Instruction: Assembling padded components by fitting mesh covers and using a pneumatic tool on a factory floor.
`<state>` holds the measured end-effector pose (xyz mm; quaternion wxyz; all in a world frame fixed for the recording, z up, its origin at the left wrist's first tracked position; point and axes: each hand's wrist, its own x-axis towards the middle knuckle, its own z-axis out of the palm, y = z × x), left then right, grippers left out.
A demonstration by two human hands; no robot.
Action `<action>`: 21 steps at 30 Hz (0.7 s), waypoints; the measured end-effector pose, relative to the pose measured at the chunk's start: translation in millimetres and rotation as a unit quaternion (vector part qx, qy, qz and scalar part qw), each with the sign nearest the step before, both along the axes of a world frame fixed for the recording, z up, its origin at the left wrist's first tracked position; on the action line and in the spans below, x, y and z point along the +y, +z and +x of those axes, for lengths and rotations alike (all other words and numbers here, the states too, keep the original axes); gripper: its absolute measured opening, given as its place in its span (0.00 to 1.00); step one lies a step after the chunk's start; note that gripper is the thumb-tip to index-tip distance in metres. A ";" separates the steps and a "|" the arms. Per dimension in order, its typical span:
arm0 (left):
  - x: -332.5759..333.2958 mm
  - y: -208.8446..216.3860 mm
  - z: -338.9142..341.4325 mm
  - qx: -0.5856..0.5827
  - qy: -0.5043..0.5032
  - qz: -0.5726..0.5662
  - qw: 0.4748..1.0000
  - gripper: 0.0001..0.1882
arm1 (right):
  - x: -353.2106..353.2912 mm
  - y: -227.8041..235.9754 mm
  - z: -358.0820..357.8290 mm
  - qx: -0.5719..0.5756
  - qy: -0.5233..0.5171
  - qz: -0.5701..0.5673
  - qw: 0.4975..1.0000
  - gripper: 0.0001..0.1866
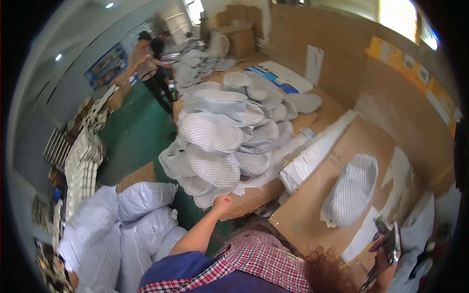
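Low on the right, my right hand (387,269) is closed around a metal hand tool that looks like a spray gun (392,244). Just left of it, a single light grey shoe upper (352,191) with a lined bottom lies on a sloping cardboard-covered board (312,195). My left hand (223,203) makes a fist by the lower edge of a big heap of similar uppers (213,168), and nothing shows sticking out of it. Many of the heaped uppers turn their grid-patterned bottoms towards me.
Stuffed pale plastic sacks (141,229) crowd the lower left. Brown cardboard walls (317,53) enclose the bench at the back and right. More uppers (195,66) lie further off, near two people (146,63) standing on the green floor (132,127). Stacked striped pieces (80,166) line the left.
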<state>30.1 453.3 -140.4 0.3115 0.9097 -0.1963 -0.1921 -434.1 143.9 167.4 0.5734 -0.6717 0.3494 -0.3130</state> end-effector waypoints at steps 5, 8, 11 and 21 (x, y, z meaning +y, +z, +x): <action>-33.3 -28.7 -2.3 0.157 0.005 -0.066 0.985 0.05 | 56.5 31.2 -12.7 0.040 -0.106 -0.010 0.994 0.32; -51.4 -20.4 -20.9 0.228 -0.042 -0.097 0.968 0.05 | 63.1 45.2 -11.1 0.014 -0.130 -0.021 0.991 0.30; -96.2 -9.5 -38.6 0.238 -0.066 -0.098 0.964 0.07 | 83.9 56.2 -31.1 0.035 -0.185 -0.012 0.982 0.30; -150.0 8.0 -88.2 0.261 -0.154 -0.095 0.948 0.08 | 131.7 58.2 -63.2 0.024 -0.140 0.030 0.989 0.31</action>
